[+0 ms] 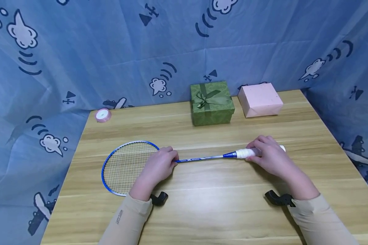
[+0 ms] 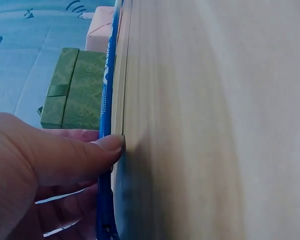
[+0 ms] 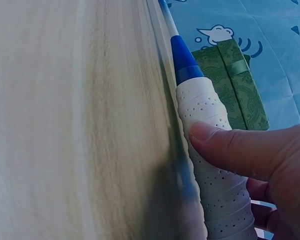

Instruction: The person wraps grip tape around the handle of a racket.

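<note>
A blue and white badminton racket [image 1: 202, 158] lies across the wooden table, its strung head to the left and its white wrapped grip [image 3: 217, 185] to the right. My left hand [image 1: 160, 164] pinches the shaft close to the racket head, the thumb on the near side in the left wrist view. Around the white grip, my right hand [image 1: 270, 154] holds with thumb and fingers; the thumb lies along the perforated wrap in the right wrist view. Part of the strung head is hidden behind the left hand and forearm.
At the back of the table [image 1: 202, 204] stand a green gift box [image 1: 213, 114] with a bow and a pink wrapped box [image 1: 260, 100]. A roll of pink ribbon [image 1: 103, 115] lies at the back left corner. Blue patterned cloth [image 1: 110, 51] hangs behind and at both sides.
</note>
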`<action>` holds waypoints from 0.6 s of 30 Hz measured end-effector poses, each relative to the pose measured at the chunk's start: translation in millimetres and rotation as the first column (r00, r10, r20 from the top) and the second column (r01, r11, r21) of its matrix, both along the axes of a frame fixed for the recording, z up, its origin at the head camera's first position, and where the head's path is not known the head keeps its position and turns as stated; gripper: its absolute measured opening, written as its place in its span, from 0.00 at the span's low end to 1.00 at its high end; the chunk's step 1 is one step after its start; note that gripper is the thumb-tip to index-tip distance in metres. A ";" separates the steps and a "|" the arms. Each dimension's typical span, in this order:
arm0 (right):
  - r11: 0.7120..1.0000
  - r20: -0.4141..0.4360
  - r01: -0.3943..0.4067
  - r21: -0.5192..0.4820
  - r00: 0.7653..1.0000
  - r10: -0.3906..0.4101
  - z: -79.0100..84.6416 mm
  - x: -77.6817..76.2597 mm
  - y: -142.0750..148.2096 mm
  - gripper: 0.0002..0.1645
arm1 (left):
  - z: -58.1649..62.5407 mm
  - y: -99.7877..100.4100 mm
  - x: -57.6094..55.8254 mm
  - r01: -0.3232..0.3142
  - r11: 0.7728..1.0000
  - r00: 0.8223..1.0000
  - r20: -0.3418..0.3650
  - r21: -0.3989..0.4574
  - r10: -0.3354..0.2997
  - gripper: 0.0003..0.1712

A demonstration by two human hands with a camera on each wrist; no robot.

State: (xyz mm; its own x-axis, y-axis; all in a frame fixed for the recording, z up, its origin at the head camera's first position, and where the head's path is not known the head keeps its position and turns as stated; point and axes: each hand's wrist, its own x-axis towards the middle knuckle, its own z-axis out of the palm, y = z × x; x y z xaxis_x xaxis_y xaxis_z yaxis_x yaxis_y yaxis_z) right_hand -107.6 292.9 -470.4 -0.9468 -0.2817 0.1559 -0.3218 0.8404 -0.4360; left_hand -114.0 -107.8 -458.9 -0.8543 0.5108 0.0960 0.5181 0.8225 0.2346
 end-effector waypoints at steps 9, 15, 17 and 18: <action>1.000 0.012 0.006 -0.011 1.000 -0.006 -1.1 5.9 0.1 0.19 | 1.4 2.1 2.4 -0.019 1.000 1.000 0.018 0.000 0.019 0.06; 1.000 0.008 0.014 -0.003 1.000 -0.014 -3.1 8.4 0.9 0.20 | 1.3 3.7 4.5 -0.026 1.000 1.000 0.017 0.008 0.026 0.06; 1.000 0.000 0.001 -0.007 1.000 -0.001 -3.8 8.0 0.6 0.20 | 1.1 3.5 5.1 -0.031 0.999 0.999 0.017 0.009 0.031 0.06; 1.000 -0.005 -0.008 -0.004 1.000 0.008 -4.1 8.0 0.4 0.21 | 1.2 3.1 5.5 -0.036 0.999 0.999 0.021 0.008 0.035 0.05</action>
